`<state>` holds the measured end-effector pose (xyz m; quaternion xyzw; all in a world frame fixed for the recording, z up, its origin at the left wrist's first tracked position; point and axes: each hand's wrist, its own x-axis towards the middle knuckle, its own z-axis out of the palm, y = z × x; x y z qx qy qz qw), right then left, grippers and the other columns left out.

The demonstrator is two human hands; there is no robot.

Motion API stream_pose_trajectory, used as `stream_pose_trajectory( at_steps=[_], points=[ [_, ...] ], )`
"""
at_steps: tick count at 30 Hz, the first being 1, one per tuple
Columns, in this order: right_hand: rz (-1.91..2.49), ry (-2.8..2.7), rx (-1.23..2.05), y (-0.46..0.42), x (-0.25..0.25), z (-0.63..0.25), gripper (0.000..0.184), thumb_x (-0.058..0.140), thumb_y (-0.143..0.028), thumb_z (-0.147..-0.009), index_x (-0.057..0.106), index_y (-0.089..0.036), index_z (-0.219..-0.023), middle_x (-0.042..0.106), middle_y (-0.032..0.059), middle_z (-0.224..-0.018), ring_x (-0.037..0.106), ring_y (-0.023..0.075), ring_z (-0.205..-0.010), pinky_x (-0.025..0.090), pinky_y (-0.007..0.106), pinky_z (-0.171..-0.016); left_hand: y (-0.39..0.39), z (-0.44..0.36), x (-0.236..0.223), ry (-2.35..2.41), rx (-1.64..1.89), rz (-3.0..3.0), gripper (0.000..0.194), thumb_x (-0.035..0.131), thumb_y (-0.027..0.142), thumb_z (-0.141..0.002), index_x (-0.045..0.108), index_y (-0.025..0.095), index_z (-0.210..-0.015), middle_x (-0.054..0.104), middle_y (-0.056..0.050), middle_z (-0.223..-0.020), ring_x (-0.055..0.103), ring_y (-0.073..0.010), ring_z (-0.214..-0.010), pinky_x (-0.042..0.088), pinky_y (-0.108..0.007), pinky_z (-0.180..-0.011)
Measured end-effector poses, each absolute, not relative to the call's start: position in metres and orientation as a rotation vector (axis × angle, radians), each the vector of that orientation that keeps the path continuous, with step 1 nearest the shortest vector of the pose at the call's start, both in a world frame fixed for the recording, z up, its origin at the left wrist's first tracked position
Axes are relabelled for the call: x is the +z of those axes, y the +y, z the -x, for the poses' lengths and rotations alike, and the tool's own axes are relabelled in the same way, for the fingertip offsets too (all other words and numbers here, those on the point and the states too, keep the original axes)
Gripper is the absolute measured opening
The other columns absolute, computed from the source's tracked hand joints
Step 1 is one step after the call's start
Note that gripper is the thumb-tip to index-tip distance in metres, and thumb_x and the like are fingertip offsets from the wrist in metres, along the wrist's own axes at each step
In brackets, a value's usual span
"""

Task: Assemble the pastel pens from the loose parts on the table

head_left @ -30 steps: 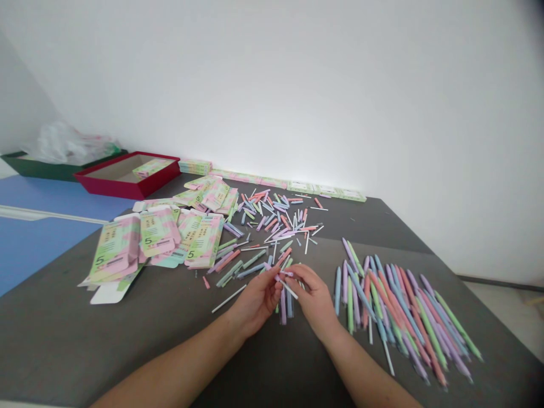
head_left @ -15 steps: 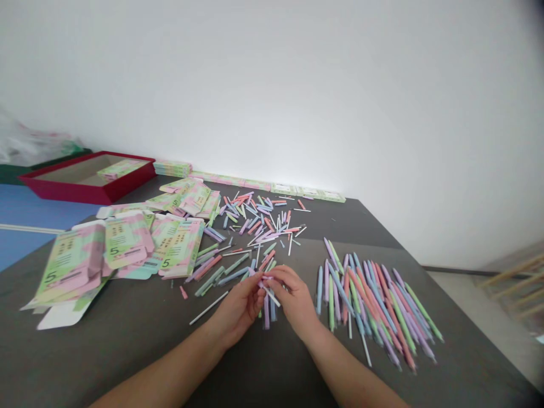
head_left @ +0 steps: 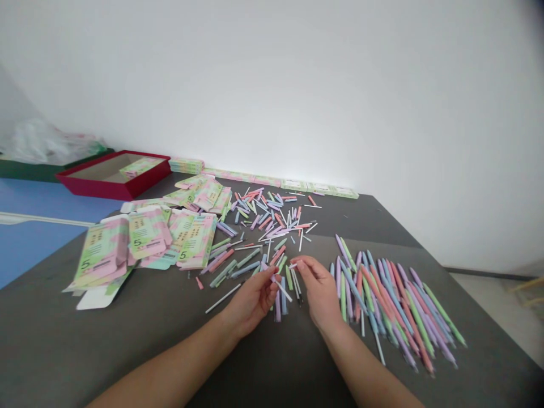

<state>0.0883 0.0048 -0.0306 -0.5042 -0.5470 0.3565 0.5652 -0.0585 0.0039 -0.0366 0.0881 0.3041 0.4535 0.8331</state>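
Note:
My left hand is closed around a pale purple pen barrel, with a white refill sticking out toward the lower right. A short gap to the right, my right hand pinches a small light purple pen piece between thumb and fingertips. Purple and blue barrels lie on the dark table below and between the hands, beside a few white refills. Loose pastel pen parts are scattered behind them. Right of my right hand is a heap of long pastel pens.
Flat printed cartons overlap at left. Behind them are a red tray, stacked boxes and a row of boxes along the wall. A clear plastic bag lies far left. The table's right edge slants away.
My hands have moved apart. The right one has drawn away to the right with the small purple piece, while the left keeps the barrel and refill. The whole view has shifted slightly.

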Motion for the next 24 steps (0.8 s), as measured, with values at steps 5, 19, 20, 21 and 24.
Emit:
stream_pose_trajectory(
  at_steps=[5,19,20,21,24],
  points=[
    [1.146,-1.471,0.762,0.002,-0.03,-0.086,0.017,0.052,-0.03,-0.084,0.066,-0.02,-0.083,0.062,0.004,-0.092,0.056,0.0176,-0.091,0.041,0.031,-0.085,-0.002,0.055,-0.037,0.604,0.891,-0.241,0.012,0.058,0.018,-0.081,0.061,0.009,-0.087,0.064,-0.001,-0.068,0.058,-0.0028,-0.049,0.052,-0.009,-0.049],
    [1.125,-1.654,0.757,0.002,-0.023,-0.081,0.023,0.052,-0.029,-0.084,0.063,-0.022,-0.103,0.062,0.0048,-0.103,0.057,0.0174,-0.095,0.042,0.032,-0.088,0.013,0.066,-0.036,0.553,0.979,-0.21,0.01,0.052,0.015,-0.084,0.059,0.008,-0.086,0.063,-0.001,-0.068,0.059,-0.0027,-0.049,0.052,-0.009,-0.05],
    [1.142,-1.656,0.734,0.003,-0.022,-0.082,0.022,0.052,-0.029,-0.084,0.063,-0.022,-0.102,0.062,0.0046,-0.102,0.057,0.0171,-0.093,0.043,0.032,-0.086,0.014,0.067,-0.035,0.55,0.985,-0.196,0.011,0.052,0.016,-0.085,0.059,0.007,-0.084,0.063,-0.001,-0.067,0.058,-0.0025,-0.049,0.052,-0.008,-0.05],
    [1.174,-1.665,0.692,0.003,-0.021,-0.084,0.02,0.051,-0.029,-0.085,0.063,-0.021,-0.099,0.063,0.0044,-0.099,0.058,0.017,-0.09,0.043,0.031,-0.084,0.015,0.069,-0.034,0.549,0.993,-0.181,0.012,0.051,0.016,-0.085,0.059,0.007,-0.083,0.062,-0.001,-0.067,0.058,-0.0023,-0.048,0.052,-0.008,-0.049],
    [1.359,-1.825,0.508,0.001,-0.023,-0.089,0.016,0.051,-0.026,-0.084,0.065,-0.02,-0.081,0.063,0.0037,-0.082,0.057,0.0171,-0.079,0.043,0.029,-0.074,0.017,0.072,-0.029,0.553,1.012,-0.148,0.012,0.05,0.017,-0.086,0.058,0.008,-0.082,0.061,0.0,-0.066,0.057,-0.0019,-0.048,0.052,-0.008,-0.049]
  ],
)
